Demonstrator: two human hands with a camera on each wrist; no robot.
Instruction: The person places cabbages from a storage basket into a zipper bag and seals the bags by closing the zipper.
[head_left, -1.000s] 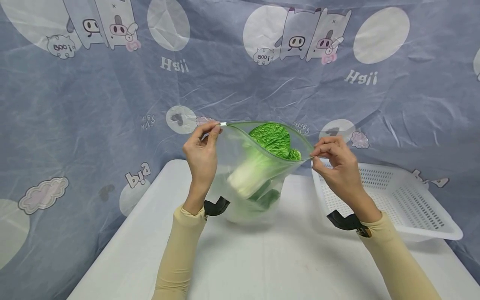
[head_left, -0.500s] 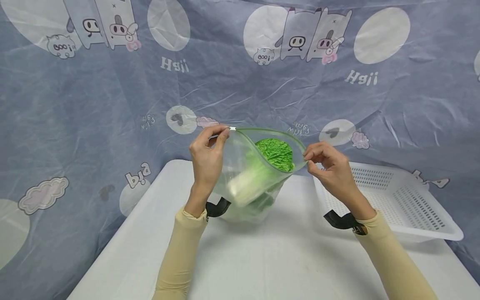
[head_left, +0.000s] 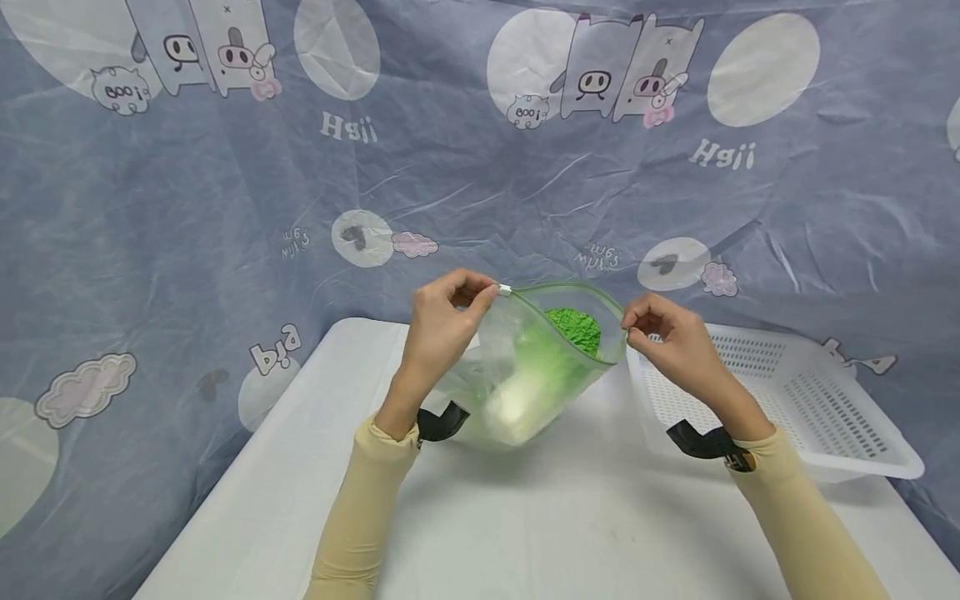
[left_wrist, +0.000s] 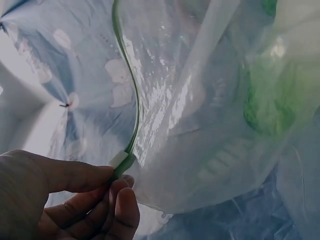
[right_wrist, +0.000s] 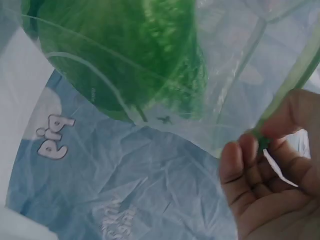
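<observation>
A clear zipper bag [head_left: 487, 392] with a green zip edge is held up by its two top corners, tilted, its mouth gaping. Inside it lies a Chinese cabbage [head_left: 573, 329], leafy green end toward the mouth and white stem low, blurred through the plastic. My left hand [head_left: 447, 325] pinches the left corner by the white slider [head_left: 505, 290]; in the left wrist view the slider [left_wrist: 119, 160] sits at the thumb and fingertips. With thumb and fingers my right hand [head_left: 671, 342] pinches the right corner; the right wrist view shows the green edge [right_wrist: 287, 87] running into that pinch.
On the right of the white table [head_left: 570, 533] stands a white perforated basket [head_left: 847, 400], partly behind my right hand. A grey-blue patterned cloth [head_left: 480, 167] hangs behind and at the sides.
Both hands have lowered the bag; my left hand has moved right and down, nearer the right one. The cabbage has sunk with the bag and shows less of its leaves.
</observation>
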